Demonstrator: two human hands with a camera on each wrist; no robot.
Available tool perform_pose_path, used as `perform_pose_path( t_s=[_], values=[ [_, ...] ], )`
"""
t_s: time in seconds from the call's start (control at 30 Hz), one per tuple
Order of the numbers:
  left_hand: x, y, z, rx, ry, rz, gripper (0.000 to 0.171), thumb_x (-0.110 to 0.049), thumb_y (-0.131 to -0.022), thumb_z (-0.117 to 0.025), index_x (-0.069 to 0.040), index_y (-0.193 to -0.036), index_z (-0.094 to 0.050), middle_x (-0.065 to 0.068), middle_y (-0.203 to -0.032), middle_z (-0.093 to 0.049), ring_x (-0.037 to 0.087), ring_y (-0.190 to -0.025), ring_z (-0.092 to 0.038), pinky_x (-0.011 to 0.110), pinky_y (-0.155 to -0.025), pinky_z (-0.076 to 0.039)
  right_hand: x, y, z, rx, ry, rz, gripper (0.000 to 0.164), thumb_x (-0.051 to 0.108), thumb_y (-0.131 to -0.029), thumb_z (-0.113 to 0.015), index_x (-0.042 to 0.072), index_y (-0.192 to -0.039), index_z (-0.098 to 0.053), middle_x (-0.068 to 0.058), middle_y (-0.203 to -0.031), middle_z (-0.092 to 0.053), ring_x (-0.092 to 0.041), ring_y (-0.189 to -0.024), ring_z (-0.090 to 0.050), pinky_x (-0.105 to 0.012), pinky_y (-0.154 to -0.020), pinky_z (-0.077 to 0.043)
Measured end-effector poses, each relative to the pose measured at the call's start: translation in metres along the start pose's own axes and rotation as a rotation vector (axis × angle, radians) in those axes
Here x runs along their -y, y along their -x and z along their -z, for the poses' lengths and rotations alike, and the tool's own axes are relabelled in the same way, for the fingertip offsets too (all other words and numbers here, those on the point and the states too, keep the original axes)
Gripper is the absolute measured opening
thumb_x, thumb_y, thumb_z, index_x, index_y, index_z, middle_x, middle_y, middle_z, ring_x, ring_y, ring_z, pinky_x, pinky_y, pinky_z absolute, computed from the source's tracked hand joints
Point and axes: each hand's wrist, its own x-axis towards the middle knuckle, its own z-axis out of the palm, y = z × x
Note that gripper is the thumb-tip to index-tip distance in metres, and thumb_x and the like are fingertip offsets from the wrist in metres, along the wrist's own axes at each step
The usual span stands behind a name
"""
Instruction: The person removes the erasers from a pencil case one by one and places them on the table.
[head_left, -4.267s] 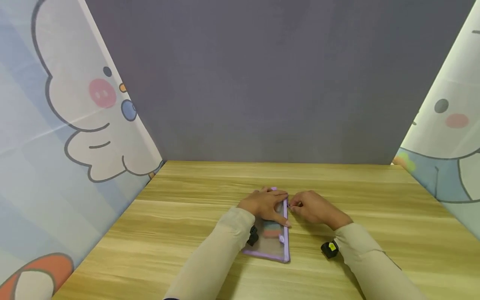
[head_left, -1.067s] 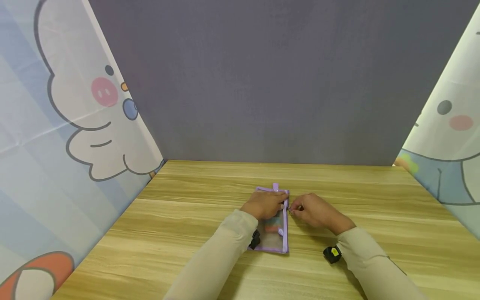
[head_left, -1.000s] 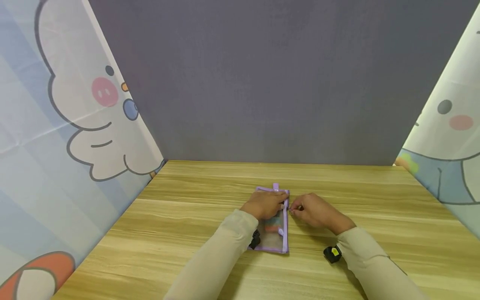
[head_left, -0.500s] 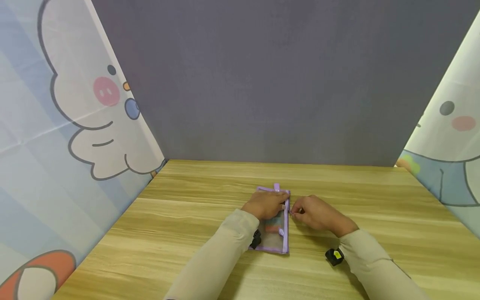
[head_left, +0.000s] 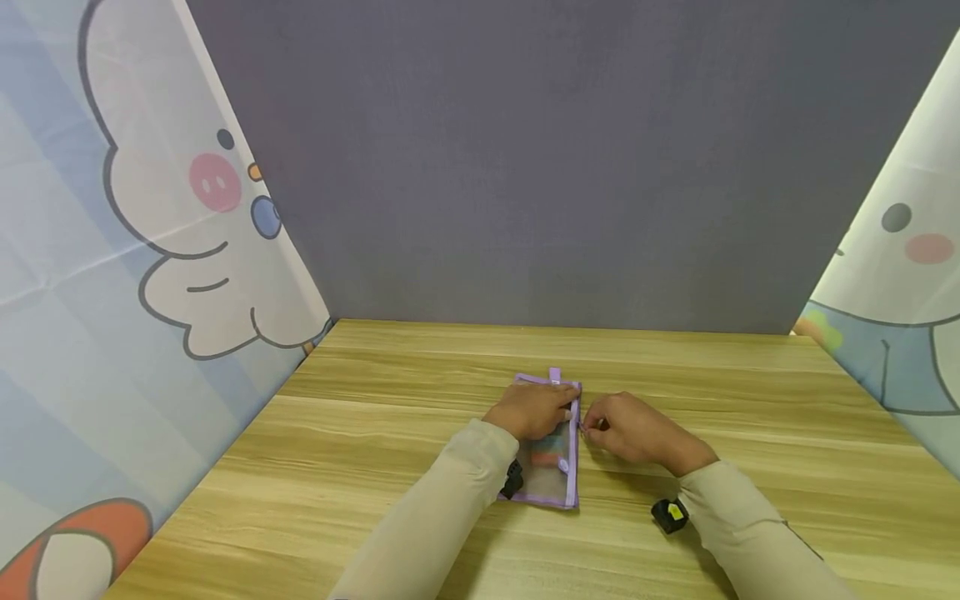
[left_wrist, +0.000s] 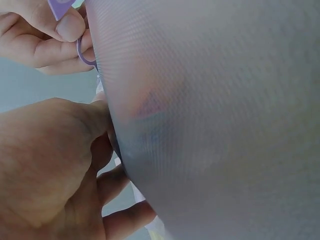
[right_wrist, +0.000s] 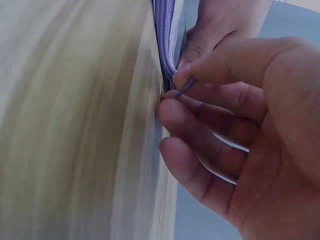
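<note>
A mesh zipper pouch (head_left: 551, 483) with purple edging lies on the table, its zipper side facing right. Red and blue-green contents show dimly through the mesh. My left hand (head_left: 528, 410) lies across the pouch's far half, thumb and fingers gripping the zipper edge; in the left wrist view the mesh partly covers its fingertips. Just right of that edge, my right hand (head_left: 630, 427) pinches the purple zipper pull (right_wrist: 186, 86) between thumb and index finger. The purple zipper teeth (right_wrist: 164, 35) run up from there in the right wrist view. How far the zipper is open cannot be told.
The wood-grain table (head_left: 360, 467) spreads around the pouch. A dark grey panel (head_left: 525, 167) stands along its far edge, with cartoon-printed cloth (head_left: 172, 292) at the left and right. A purple tab (head_left: 555, 374) sticks out from the pouch's far end.
Over the last seconds, my left thumb has drawn in toward its fingers from a spread pose. My right hand has shifted slightly nearer with the zipper pull; the pouch has moved a little away.
</note>
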Motion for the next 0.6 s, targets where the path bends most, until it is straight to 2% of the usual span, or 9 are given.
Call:
perform_pose_path(
  t_s=[0.17, 0.6],
  values=[
    [0.0019, 0.0004, -0.0010, -0.008, 0.035, 0.010, 0.052, -0.041, -0.106, -0.044, -0.037, -0.157, -0.032, -0.018, -0.158, -0.032, 0.007, -0.143, -0.033, 0.035, -0.113, -0.033, -0.0024, 0.0009, -0.0010, -0.012, 0.013, 0.049, 0.009, 0.009, -0.091, -0.068, 0.013, -0.086, -0.074, 0.014, -0.080, -0.061, -0.002, -0.070, -0.051, -0.027, -0.063, -0.046],
    [0.0047, 0.0003, -0.0023, -0.043, 0.057, 0.000, 0.051, -0.043, -0.104, -0.047, -0.037, -0.154, -0.040, -0.016, -0.154, -0.040, 0.010, -0.137, -0.043, 0.039, -0.106, -0.042, -0.0005, 0.0045, -0.0017, -0.009, 0.026, 0.057, 0.011, 0.007, -0.091, -0.068, 0.014, -0.085, -0.072, 0.014, -0.082, -0.060, -0.002, -0.074, -0.053, -0.028, -0.066, -0.048]
  ],
)
